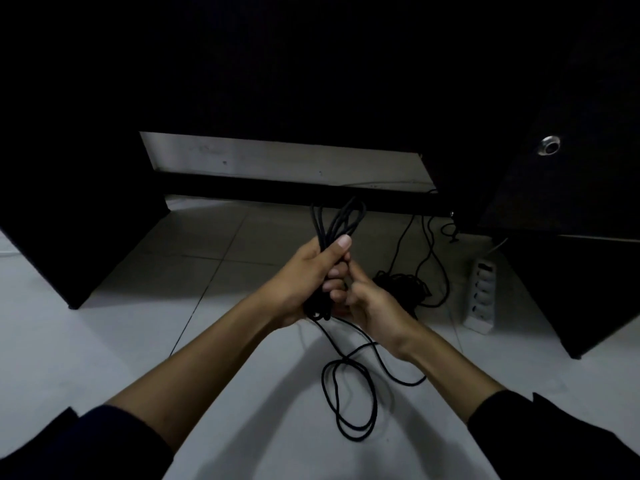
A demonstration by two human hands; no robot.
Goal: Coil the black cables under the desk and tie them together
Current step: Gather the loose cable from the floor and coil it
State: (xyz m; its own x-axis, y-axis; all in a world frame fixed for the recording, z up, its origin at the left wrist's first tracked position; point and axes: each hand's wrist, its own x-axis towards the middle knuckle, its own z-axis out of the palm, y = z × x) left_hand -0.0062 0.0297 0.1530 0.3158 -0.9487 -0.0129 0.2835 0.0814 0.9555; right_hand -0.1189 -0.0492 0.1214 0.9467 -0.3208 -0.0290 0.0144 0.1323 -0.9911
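Under the dark desk [311,81], hands [337,289] hide the cable bundle's [341,220] middle.

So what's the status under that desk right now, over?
Left hand clamped on coiled black cable. Right hand working the bundle's lower end. Slack loose on floor. Second cable pile waiting behind.

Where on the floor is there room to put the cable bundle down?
Bare tile lies left of the left hand, up to the dark desk panel. It is crowded below the hands, where loose cable loops, and to the right, by the cable pile and power strip.
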